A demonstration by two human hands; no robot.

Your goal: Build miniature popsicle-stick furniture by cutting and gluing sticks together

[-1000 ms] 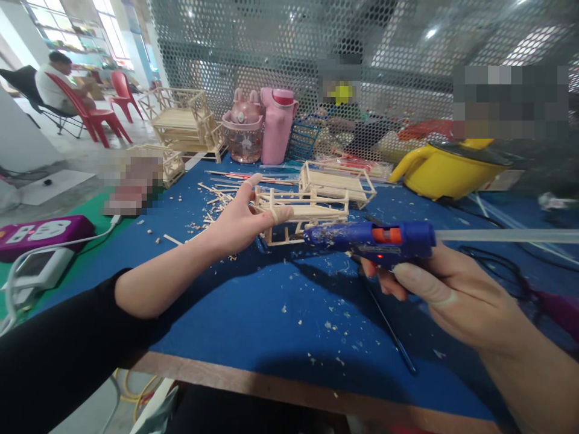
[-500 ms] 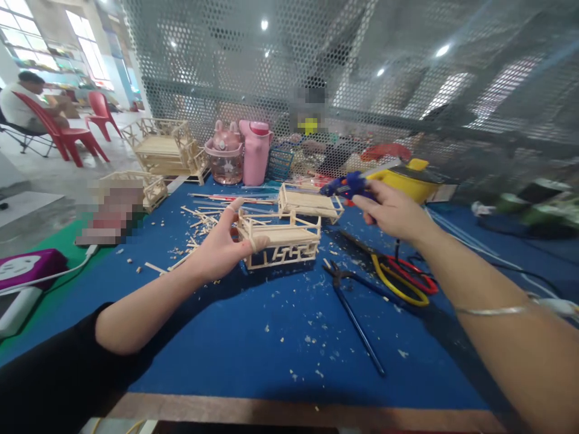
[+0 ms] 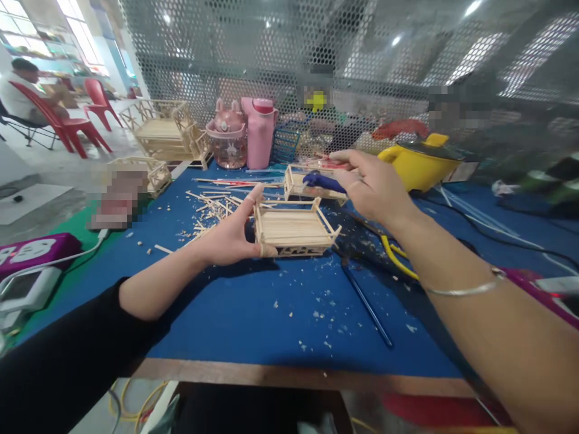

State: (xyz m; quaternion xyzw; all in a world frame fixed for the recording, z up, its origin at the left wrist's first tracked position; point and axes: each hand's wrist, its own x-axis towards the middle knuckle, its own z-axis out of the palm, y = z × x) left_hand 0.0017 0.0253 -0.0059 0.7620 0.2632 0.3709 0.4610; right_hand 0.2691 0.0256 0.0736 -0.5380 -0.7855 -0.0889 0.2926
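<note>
We find the small stick frame [image 3: 294, 228] largely built, resting mid-surface, left hand [image 3: 230, 235] fingers gripping its 9 o'clock end, right hand [image 3: 373, 187] closed round the glue gun [image 3: 323, 181] at 1 o'clock.

- A pink rabbit-eared plastic cup [image 3: 227, 137] and a tall pink flask [image 3: 259, 132] are standing side by side at the back of the blue table mat [image 3: 280, 313].
- A yellow lidded pot [image 3: 418, 163] is sitting at the right rear.
- Loose thin wooden sticks [image 3: 212, 202] are lying scattered on the mat.
- Larger stacked stick-built frames [image 3: 169, 132] are resting at the far left corner.
- A purple power strip [image 3: 31, 250] is lying on the left.
- A grey perforated metal screen [image 3: 316, 54] is rising behind the table.
</note>
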